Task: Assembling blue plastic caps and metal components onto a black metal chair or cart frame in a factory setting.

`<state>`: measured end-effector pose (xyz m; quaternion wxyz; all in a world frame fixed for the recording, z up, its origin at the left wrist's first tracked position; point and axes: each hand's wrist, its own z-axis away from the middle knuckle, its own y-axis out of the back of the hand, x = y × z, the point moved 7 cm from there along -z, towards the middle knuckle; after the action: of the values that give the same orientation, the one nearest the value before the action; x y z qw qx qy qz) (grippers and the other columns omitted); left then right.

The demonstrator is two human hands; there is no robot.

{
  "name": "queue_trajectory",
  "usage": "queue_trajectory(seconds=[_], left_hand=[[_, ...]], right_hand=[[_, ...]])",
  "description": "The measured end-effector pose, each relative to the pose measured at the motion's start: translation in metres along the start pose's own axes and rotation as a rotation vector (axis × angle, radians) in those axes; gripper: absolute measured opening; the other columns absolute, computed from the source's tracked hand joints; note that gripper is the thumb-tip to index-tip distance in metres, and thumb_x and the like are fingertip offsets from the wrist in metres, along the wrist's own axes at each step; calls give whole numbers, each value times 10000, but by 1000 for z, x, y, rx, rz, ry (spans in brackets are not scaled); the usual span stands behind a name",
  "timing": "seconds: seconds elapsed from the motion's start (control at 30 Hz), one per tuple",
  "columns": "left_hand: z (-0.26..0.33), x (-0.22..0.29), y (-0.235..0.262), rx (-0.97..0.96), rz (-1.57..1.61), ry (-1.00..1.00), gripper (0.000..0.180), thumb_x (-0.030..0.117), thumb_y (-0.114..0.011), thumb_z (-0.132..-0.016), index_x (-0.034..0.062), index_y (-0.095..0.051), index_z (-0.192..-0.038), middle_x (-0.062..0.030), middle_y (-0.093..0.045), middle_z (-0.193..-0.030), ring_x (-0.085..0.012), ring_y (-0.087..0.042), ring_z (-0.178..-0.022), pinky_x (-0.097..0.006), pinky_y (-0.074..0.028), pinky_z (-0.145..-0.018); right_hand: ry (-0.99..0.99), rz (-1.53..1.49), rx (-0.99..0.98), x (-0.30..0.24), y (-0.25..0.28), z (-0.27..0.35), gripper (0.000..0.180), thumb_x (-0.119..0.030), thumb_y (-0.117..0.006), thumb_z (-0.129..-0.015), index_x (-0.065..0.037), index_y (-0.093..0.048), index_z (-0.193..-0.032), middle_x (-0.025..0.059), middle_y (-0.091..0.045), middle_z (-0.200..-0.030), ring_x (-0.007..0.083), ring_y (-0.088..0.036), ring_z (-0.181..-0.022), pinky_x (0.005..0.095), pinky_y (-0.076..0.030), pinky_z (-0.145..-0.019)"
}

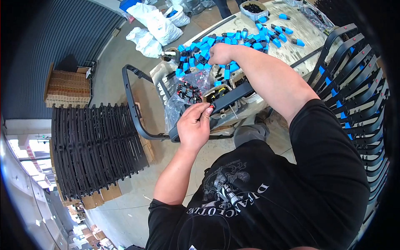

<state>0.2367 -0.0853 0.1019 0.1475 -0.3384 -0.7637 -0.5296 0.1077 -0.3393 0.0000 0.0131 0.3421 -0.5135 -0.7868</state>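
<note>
My left hand (195,126) is closed around a black curved frame (228,99), its thumb and fingers pinching beside a small red piece (211,106) on the bar. Farther off, my right hand (221,54) reaches into a spread of blue-and-black plastic caps (200,52) on the table. Its fingers curl down among them; their tips, and whatever they grip, are hidden. Near my left hand lies a clear plastic bag (173,110) with small black and red parts (189,91). A tub of black and yellow parts (216,92) stands partly under the bar.
The worn table (310,52) carries another tub of black parts (253,9) at its far edge. Black curved frames (358,87) stand in a row at right; more are stacked (93,146) at left. White sacks (160,27) lie on the floor, and a person's legs (223,7) show beyond.
</note>
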Motion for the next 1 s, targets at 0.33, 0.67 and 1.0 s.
queue_trajectory(seconds=[0.33,0.67,1.0], left_hand=[[5,-3,-5,86,8,13,92,78,-720,-918,18,-750,-980,-139,-740,-936,-259,-713,-882,-336,-545,-820],[10,8,-2,72,-109,-241,174,90,-769,-860,24,-732,-1017,-122,-734,-1027,-294,-715,-899,-374,-567,-812],[11,10,-4,-50,-198,-314,266,85,-785,-835,7,-715,-1079,-135,-709,-1171,-313,-676,-1094,-394,-546,-937]], right_hand=[[4,17,-36,-6,-2,3,431,-395,-697,-858,-33,-718,-1090,187,-714,-1119,336,-669,-1063,435,-522,-915],[2,-3,-33,-5,2,8,447,-398,-708,-865,-38,-708,-1131,181,-715,-1117,329,-672,-1059,428,-522,-918],[20,-28,-55,-10,-1,5,458,-420,-710,-866,-41,-721,-1124,177,-723,-1104,320,-677,-1051,418,-527,-911]])
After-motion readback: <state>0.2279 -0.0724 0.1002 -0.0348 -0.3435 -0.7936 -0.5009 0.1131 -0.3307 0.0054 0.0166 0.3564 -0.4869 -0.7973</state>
